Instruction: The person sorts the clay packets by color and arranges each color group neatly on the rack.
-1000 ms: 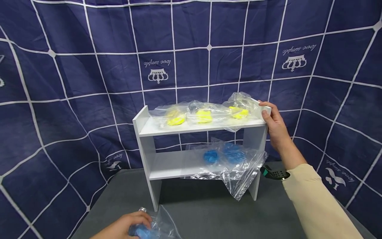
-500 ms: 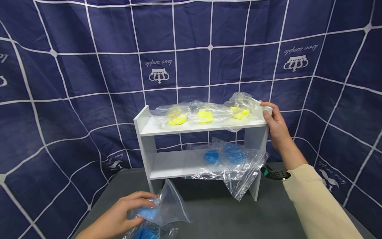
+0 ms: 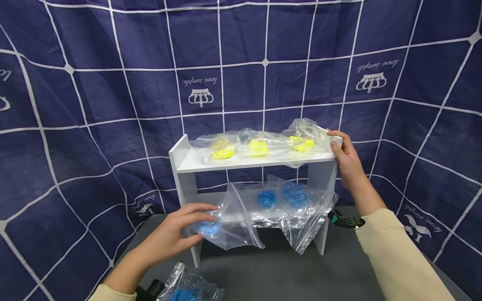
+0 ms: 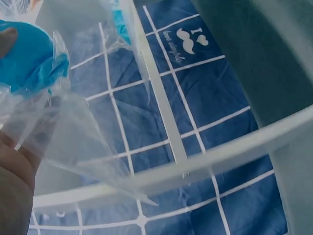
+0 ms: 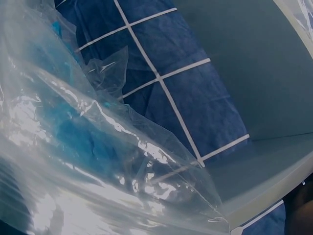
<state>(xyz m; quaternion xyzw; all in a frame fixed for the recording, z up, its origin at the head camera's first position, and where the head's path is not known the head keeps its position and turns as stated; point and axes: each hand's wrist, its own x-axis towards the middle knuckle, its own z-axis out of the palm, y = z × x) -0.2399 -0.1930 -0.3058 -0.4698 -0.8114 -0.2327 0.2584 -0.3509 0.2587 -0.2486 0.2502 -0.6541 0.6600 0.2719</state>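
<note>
My left hand (image 3: 171, 234) holds a clear plastic bag (image 3: 241, 228) with a light blue lump (image 3: 208, 228) inside, in front of the left part of the lower shelf. In the left wrist view the thumb lies on the blue lump (image 4: 32, 58). My right hand (image 3: 350, 165) grips the top of the right side panel of a white two-tier shelf (image 3: 182, 211). On its upper board lie several clear bags with yellow contents (image 3: 258, 147). Clear bags with blue contents (image 3: 267, 199) lie on the right of the lower board, one hanging over the front edge.
Another bag with something blue (image 3: 184, 294) lies on the dark grey tabletop (image 3: 271, 276) below my left hand. A navy grid-patterned cloth (image 3: 143, 92) hangs behind and at both sides of the shelf.
My left hand has lifted the bag with the light blue lump up and forward to the lower shelf. The bag left on the table has come into view. My right hand stays on the panel.
</note>
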